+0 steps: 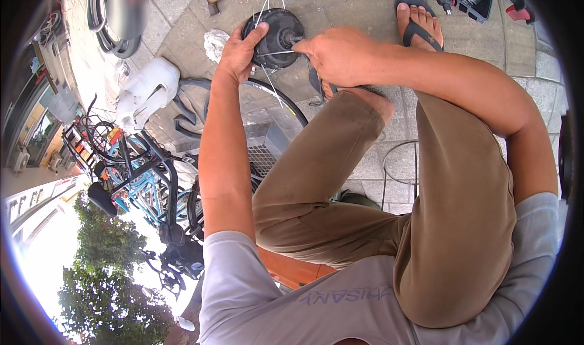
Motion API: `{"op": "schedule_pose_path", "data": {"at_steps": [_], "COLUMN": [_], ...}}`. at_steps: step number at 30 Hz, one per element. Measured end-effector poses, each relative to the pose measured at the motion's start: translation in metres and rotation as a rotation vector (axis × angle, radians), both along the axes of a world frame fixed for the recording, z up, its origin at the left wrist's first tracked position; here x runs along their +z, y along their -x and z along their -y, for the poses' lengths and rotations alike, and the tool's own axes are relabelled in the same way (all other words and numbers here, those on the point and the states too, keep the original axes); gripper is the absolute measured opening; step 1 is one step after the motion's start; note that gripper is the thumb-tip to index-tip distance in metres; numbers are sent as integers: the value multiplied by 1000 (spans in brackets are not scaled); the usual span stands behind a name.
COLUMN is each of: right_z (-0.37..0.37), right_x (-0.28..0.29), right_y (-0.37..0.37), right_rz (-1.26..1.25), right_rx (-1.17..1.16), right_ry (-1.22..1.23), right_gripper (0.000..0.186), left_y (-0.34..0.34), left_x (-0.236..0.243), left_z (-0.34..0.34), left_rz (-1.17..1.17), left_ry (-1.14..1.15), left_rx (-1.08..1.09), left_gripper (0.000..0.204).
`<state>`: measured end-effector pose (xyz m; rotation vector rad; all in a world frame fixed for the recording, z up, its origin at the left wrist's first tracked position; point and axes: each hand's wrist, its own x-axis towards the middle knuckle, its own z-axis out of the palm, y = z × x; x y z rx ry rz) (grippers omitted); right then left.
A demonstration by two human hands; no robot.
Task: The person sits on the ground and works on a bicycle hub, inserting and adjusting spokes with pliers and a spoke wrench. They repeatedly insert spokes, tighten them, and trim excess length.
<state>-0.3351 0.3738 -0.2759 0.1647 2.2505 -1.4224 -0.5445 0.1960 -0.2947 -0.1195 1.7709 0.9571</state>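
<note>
A round black wheel hub [285, 26] with an axle stub faces up near the top middle. My left hand [238, 54] is closed on its left edge, with the thumb over the face. Thin metal spokes [275, 54] stick out from the hub above and below, and one crosses its lower face toward my right hand [331, 56]. The fingers of that hand are bent and pressed together at the spoke's end, beside the axle. Their exact grip is partly hidden. Below the hub curves a black wheel rim [295, 106], partly behind my leg.
A hammer [212, 1] and a crumpled clear bag [215, 44] lie beside the hub. Left are a white plastic container [146, 93], tyres [97, 17] and parked bicycles [143, 178]. A tool tray [477, 4] sits at upper right. My sandalled foot [420, 23] is near.
</note>
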Motion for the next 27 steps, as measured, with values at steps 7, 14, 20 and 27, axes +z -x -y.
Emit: {"op": "schedule_pose_path", "data": {"at_steps": [7, 14, 20, 27], "right_z": [4, 15, -10, -12], "right_x": [-16, 4, 21, 30], "right_y": [6, 51, 26, 22], "right_rz": [-136, 19, -1, 131], "right_rx": [-145, -8, 46, 4], "right_ry": [74, 38, -37, 87], "right_gripper": [46, 27, 37, 40], "left_y": [-5, -7, -4, -13], "left_x": [5, 3, 0, -1], "left_z": [-5, -6, -7, -3], "left_rz": [-26, -22, -18, -85], "left_ry": [65, 17, 8, 11], "left_rx": [20, 28, 28, -14], "left_gripper": [71, 59, 64, 57]}}
